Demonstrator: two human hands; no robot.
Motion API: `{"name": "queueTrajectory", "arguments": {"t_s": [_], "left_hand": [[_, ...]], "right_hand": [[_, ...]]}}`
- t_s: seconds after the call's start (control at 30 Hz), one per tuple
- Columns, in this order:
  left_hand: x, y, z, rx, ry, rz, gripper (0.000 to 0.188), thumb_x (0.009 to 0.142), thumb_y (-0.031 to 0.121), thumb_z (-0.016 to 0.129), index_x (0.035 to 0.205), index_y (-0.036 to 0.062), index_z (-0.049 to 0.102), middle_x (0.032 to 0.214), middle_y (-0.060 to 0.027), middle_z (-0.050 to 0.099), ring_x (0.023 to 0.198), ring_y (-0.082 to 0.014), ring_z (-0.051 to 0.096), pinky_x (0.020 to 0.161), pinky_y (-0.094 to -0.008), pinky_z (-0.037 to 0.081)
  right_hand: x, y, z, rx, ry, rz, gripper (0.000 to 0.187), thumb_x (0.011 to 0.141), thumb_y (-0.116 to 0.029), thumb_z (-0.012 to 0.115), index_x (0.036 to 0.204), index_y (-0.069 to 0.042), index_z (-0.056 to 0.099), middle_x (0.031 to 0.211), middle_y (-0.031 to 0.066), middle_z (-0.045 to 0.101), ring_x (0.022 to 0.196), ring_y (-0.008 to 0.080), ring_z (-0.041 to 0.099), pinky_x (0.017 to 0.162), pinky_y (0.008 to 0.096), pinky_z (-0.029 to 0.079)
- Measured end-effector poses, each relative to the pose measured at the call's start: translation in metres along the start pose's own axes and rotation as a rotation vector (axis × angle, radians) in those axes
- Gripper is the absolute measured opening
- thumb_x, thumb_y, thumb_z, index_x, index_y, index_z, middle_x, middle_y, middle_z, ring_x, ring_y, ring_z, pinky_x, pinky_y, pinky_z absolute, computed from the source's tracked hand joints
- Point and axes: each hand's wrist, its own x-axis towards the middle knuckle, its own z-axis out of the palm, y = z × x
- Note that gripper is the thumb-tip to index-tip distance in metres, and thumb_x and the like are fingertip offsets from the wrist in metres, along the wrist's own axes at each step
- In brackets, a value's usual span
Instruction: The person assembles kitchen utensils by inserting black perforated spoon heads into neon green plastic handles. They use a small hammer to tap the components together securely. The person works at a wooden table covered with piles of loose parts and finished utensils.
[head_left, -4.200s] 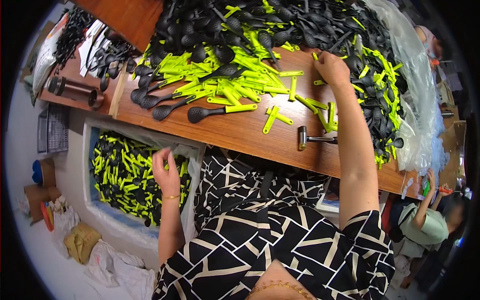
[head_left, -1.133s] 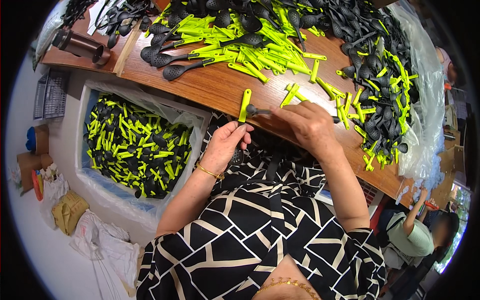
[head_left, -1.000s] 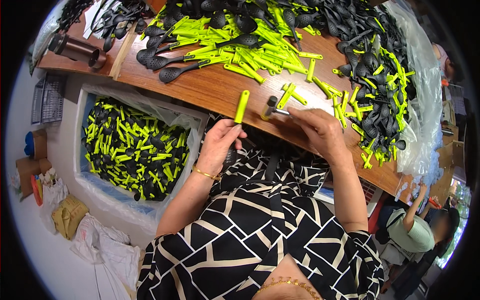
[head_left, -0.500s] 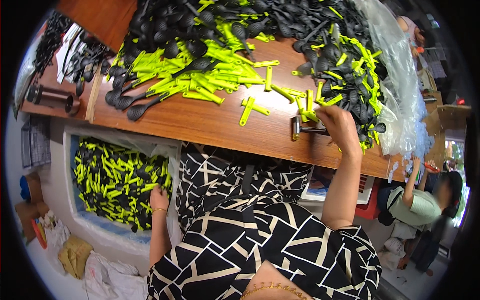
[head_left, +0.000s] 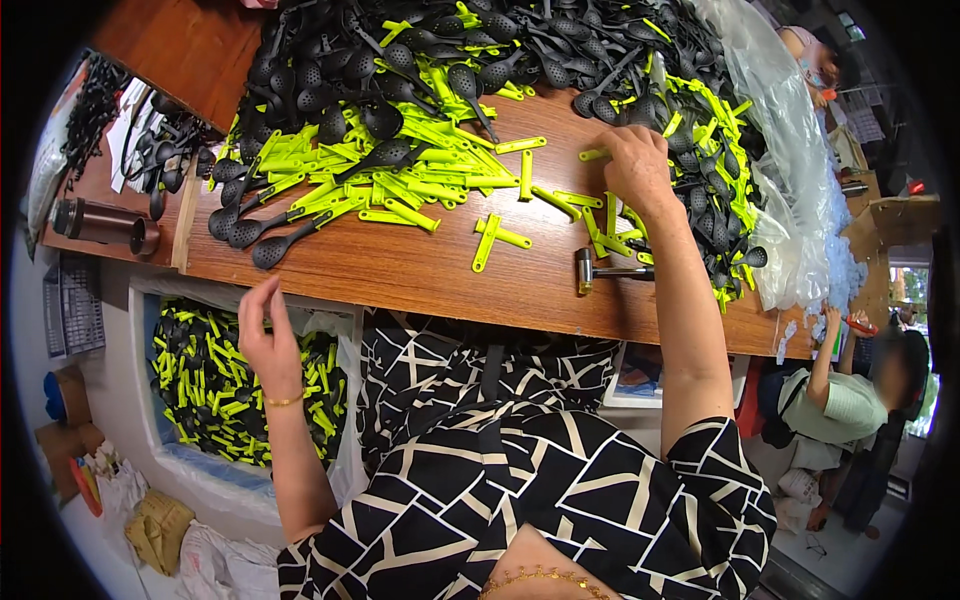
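My left hand (head_left: 268, 340) is raised between the bin and the table's front edge, fingers apart and nothing in them. Below it, the bin holds a mass of black utensil heads with lime-green handles (head_left: 235, 410). Over the left edge of the right-hand heap, my right hand (head_left: 640, 168) has its fingers curled down. A short green handle (head_left: 592, 155) pokes out beside those fingertips; what they grip is hidden. Black slotted spoons (head_left: 715, 190) lie in that heap. Nearer me, a hammer (head_left: 585, 272) rests on the table by several loose green handles (head_left: 612, 222).
Green handles (head_left: 400, 185) are piled mid-table before a large heap of black spoons (head_left: 340, 75). Two handles (head_left: 488, 243) lie crossed. A dark brown flask (head_left: 100, 220) lies far left. Clear plastic sheeting (head_left: 790, 150) borders the right heap. Another person (head_left: 835, 400) works at right.
My left hand has risen out of the bin toward the table edge, its fingers now spread. My right hand has moved away from the hammer, farther across the table to the spoon heap.
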Motion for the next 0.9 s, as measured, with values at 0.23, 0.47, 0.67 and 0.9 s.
{"name": "queueTrajectory", "arguments": {"t_s": [0.23, 0.47, 0.67, 0.9], "left_hand": [[0.063, 0.034, 0.038, 0.285, -0.026, 0.338, 0.027, 0.094, 0.008, 0.073, 0.122, 0.0097, 0.073, 0.125, -0.0086, 0.072, 0.119, -0.0307, 0.064, 0.103, -0.0444, 0.045], [0.07, 0.029, 0.057, 0.318, -0.202, 0.299, 0.026, 0.091, 0.013, 0.077, 0.117, 0.0098, 0.072, 0.11, -0.0089, 0.069, 0.112, -0.0315, 0.063, 0.097, -0.0457, 0.045], [0.078, 0.031, 0.053, 0.177, -0.373, 0.162, 0.023, 0.09, 0.009, 0.08, 0.111, 0.0056, 0.072, 0.108, -0.0117, 0.068, 0.095, -0.031, 0.068, 0.082, -0.0408, 0.053], [0.053, 0.084, 0.046, -0.152, -0.579, -0.164, 0.016, 0.098, 0.01, 0.077, 0.111, 0.0014, 0.072, 0.088, -0.0099, 0.077, 0.078, -0.0158, 0.076, 0.072, -0.0301, 0.059]], "right_hand": [[0.053, -0.073, 0.016, 0.445, -0.009, -0.235, 0.015, 0.085, -0.014, 0.077, 0.1, -0.012, 0.077, 0.103, 0.0068, 0.073, 0.109, 0.0315, 0.068, 0.099, 0.0457, 0.05], [0.046, -0.067, 0.019, 0.506, 0.077, -0.133, 0.017, 0.089, -0.012, 0.079, 0.105, -0.007, 0.077, 0.104, 0.0122, 0.075, 0.103, 0.0345, 0.071, 0.09, 0.0438, 0.055], [0.0, -0.108, -0.012, 0.834, 0.112, 0.076, 0.021, 0.095, -0.005, 0.079, 0.115, -0.01, 0.082, 0.107, 0.0082, 0.077, 0.1, 0.0217, 0.073, 0.085, 0.0327, 0.058], [-0.024, -0.183, -0.056, 1.37, -0.213, 0.148, 0.015, 0.092, -0.005, 0.083, 0.105, 0.001, 0.076, 0.106, 0.0077, 0.076, 0.096, 0.0136, 0.073, 0.086, 0.0288, 0.059]]}}
